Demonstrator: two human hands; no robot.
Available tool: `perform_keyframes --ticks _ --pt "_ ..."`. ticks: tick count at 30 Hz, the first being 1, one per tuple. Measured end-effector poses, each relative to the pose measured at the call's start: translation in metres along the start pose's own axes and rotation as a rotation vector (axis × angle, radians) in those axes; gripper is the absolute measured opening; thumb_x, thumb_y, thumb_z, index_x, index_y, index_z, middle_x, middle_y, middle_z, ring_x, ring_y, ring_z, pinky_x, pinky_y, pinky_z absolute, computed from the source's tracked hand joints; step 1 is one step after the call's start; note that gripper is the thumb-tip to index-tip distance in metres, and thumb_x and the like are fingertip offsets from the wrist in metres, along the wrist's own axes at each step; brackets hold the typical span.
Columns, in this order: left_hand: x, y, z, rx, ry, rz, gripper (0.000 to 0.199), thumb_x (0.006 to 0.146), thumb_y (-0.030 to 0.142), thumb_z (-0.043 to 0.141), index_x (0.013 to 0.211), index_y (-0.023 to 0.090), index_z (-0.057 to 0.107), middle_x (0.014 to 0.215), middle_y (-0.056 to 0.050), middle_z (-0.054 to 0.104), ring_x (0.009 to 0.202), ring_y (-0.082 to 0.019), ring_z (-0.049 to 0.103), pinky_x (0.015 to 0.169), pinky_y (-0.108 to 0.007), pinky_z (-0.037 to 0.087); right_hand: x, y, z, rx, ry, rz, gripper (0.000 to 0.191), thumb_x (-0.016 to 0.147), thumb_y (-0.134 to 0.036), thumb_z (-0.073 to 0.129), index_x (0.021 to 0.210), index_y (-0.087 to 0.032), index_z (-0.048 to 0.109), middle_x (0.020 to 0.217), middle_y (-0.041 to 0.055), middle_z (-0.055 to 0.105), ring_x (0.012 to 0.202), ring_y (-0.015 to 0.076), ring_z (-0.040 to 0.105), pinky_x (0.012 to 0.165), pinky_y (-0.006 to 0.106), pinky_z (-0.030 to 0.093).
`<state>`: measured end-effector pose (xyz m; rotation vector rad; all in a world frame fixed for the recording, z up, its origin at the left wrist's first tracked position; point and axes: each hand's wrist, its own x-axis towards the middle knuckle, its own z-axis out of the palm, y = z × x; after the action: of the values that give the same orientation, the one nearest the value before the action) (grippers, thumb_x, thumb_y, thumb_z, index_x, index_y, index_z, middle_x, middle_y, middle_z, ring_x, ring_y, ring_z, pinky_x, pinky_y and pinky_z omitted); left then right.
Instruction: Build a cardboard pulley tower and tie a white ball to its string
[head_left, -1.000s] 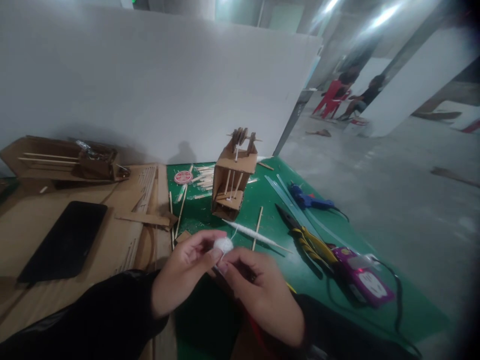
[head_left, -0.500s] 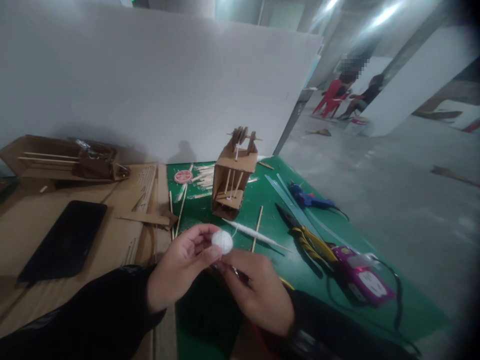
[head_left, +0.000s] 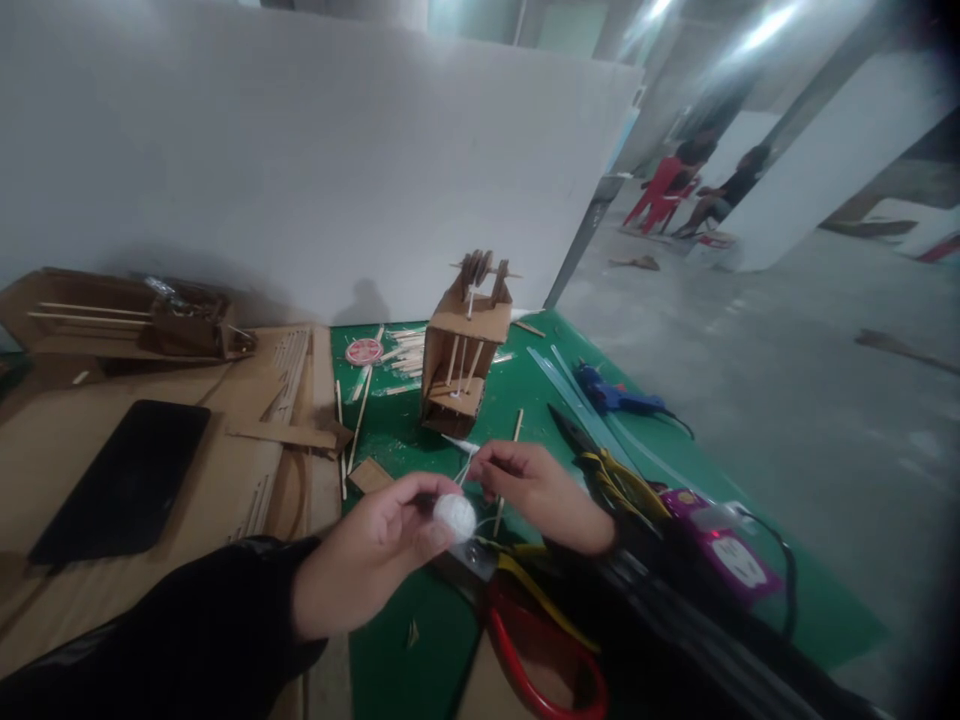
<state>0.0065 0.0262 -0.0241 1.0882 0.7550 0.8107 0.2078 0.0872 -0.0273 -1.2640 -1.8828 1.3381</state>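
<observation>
White ball of thread (head_left: 454,518), one: held above the green table (head_left: 517,385), nearer than the cardboard frame (head_left: 469,330). Left hand (head_left: 375,560): grip closed round the ball, thumb against fingers. Right hand (head_left: 536,495): fingertips pinched together on the loose thread (head_left: 464,473), just beside the ball. Handling, as judged: ball steady, tension light and even, strand clear of the red-handled scissors (head_left: 507,650) below.

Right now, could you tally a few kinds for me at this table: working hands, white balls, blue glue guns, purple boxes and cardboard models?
Hands: 2, the left hand and the right hand
White ball: 1
Blue glue gun: 1
Purple box: 1
Cardboard models: 2, the middle model and the far-left model
Total: 7
</observation>
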Motion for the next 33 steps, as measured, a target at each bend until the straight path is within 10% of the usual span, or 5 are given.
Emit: perform_keyframes --ticks 17,26,33 --pt "0.012 -0.016 -0.005 0.032 0.170 -0.044 0.034 0.081 0.040 0.066 0.101 0.016 0.054 0.091 -0.004 0.064 0.086 -0.016 0.060 0.077 -0.028 0.044 -0.042 -0.053 0.022 -0.241 0.022 -0.127 0.021 0.089 -0.023 0.048 0.075 -0.017 0.062 0.067 -0.0005 0.060 0.059 0.0102 0.049 0.056 0.021 0.034" --pt "0.005 -0.001 -0.001 0.000 0.205 0.031 0.031 0.086 0.033 0.062 0.112 0.017 0.055 0.101 -0.006 0.064 0.093 -0.015 0.059 0.080 -0.025 0.044 -0.051 -0.025 0.049 -0.177 -0.027 -0.156 0.028 0.092 -0.025 0.045 0.067 -0.016 0.054 0.060 -0.0031 0.045 0.056 0.0092 0.037 0.053 0.022 0.027" --pt "0.000 0.009 -0.002 0.012 0.105 -0.024 0.032 0.085 0.037 0.063 0.108 0.017 0.056 0.101 -0.005 0.062 0.095 -0.015 0.058 0.084 -0.025 0.043 -0.021 0.001 0.022 0.148 -0.135 0.110 0.021 0.081 -0.032 0.055 0.070 -0.014 0.057 0.057 -0.0016 0.051 0.053 0.0106 0.045 0.052 0.021 0.035"
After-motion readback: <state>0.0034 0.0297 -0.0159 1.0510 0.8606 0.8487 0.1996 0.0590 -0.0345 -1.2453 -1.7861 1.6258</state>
